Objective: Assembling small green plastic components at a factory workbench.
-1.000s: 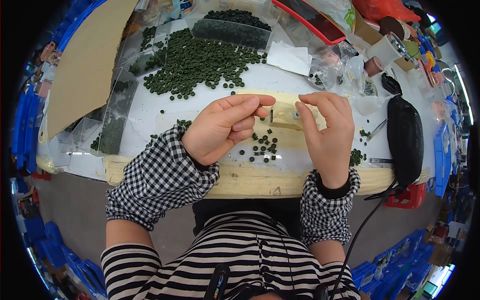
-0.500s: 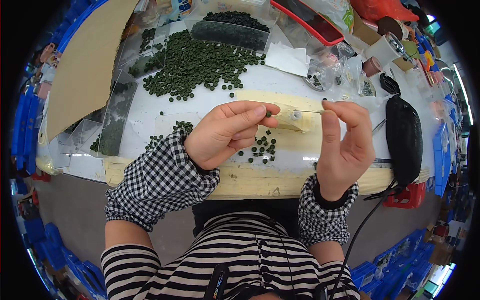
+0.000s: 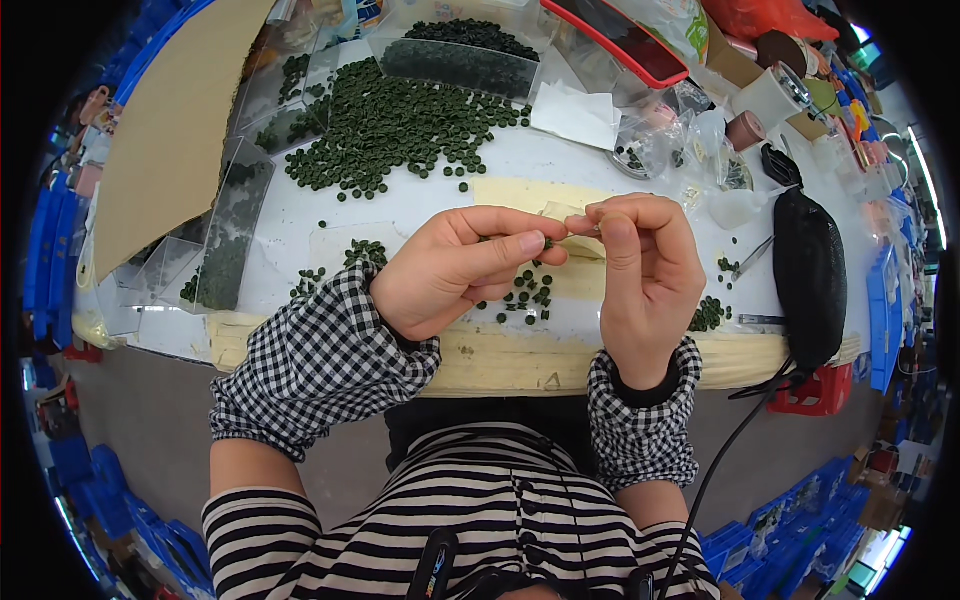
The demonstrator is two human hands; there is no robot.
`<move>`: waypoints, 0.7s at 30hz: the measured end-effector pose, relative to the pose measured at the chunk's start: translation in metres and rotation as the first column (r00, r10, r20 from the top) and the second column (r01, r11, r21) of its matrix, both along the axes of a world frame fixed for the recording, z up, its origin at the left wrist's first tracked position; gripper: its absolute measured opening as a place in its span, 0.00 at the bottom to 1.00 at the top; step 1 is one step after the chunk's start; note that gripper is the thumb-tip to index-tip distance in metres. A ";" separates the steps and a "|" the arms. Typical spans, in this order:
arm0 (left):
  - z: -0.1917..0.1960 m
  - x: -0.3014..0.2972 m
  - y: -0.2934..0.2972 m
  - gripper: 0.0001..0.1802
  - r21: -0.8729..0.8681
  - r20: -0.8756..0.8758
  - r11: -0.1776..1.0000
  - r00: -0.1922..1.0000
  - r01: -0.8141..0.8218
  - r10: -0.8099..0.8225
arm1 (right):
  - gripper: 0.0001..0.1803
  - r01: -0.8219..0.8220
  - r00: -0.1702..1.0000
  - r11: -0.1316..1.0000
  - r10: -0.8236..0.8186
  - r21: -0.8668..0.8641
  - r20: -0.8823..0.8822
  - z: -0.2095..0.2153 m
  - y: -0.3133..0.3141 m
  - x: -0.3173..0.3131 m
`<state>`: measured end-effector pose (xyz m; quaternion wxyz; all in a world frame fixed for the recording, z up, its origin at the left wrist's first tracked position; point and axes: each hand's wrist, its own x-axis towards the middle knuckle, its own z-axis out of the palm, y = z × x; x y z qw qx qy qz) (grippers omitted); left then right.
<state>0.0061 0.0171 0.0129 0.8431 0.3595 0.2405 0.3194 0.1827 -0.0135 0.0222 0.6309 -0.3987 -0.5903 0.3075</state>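
Note:
My left hand is closed, with a small dark green round piece pinched between thumb and forefinger. My right hand is also closed; its thumb and fingertips pinch a thin metal needle-like rod, now mostly hidden by the fingers. The fingertips of both hands nearly meet above a pale yellow block, which the hands partly cover. Under and beside the left hand lie several loose green pieces of the same kind.
A large heap of green pieces spreads across the white table, with a clear bin of them behind. Cardboard covers clear trays on the left. Tweezers, a black pouch, white tissue and a red-edged phone lie rightward.
My right hand has moved left, bringing its fingertips and the thin rod up to my left hand's fingertips. A small green pile and tweezers on the right have come into view. My left hand barely moved.

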 end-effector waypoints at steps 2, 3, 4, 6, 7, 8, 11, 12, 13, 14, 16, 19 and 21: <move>-0.002 -0.001 0.000 0.14 -0.003 0.016 1.000 1.000 0.001 0.000 | 0.05 -0.005 1.000 1.000 0.004 0.007 0.009 0.000 0.000 0.000; -0.001 -0.001 0.000 0.14 -0.002 0.015 1.000 1.000 0.000 0.000 | 0.05 -0.005 1.000 1.000 0.005 0.013 0.017 0.000 0.000 0.000; -0.001 0.000 0.000 0.14 -0.001 0.014 1.000 1.000 -0.001 0.001 | 0.05 -0.005 1.000 1.000 0.005 0.019 0.025 0.000 0.001 0.000; -0.001 0.000 0.000 0.14 0.001 0.014 1.000 1.000 -0.002 0.002 | 0.05 -0.008 0.999 1.000 0.007 0.019 0.035 -0.001 0.001 0.001; -0.001 0.000 0.000 0.14 0.002 0.014 1.000 1.000 -0.002 0.002 | 0.05 -0.009 0.999 1.000 0.008 0.020 0.040 -0.001 0.001 0.001; -0.001 0.000 0.000 0.14 0.004 0.014 1.000 1.000 -0.002 0.002 | 0.04 -0.001 1.000 1.000 0.001 0.016 0.027 0.000 0.000 0.001; -0.002 0.000 0.000 0.14 0.005 0.004 1.000 1.000 -0.007 0.007 | 0.04 0.048 0.999 0.999 -0.047 0.015 -0.015 0.000 0.000 0.000; -0.001 -0.001 -0.001 0.14 0.006 -0.003 1.000 1.000 -0.018 0.018 | 0.04 0.079 0.996 0.997 -0.078 0.019 -0.031 -0.001 0.000 0.000; 0.000 -0.001 -0.001 0.14 0.006 -0.011 1.000 1.000 -0.029 0.029 | 0.04 0.110 0.993 0.994 -0.109 0.023 -0.047 -0.001 0.001 0.001; 0.002 0.000 -0.001 0.14 0.007 -0.017 0.999 0.999 -0.035 0.035 | 0.03 0.189 0.980 0.979 -0.193 0.069 0.053 -0.003 0.003 0.005; 0.002 0.001 -0.001 0.13 0.007 -0.013 1.000 1.000 -0.023 0.023 | 0.03 0.325 0.902 0.928 -0.362 0.183 0.237 -0.006 0.008 0.016; 0.001 0.000 -0.001 0.13 0.006 -0.004 1.000 1.000 -0.021 0.021 | 0.04 0.355 0.743 0.889 -0.457 0.291 0.489 -0.001 0.010 0.019; 0.001 0.000 -0.001 0.13 0.002 -0.007 1.000 1.000 -0.021 0.021 | 0.05 0.341 0.683 0.896 -0.445 0.286 0.580 -0.002 0.009 0.018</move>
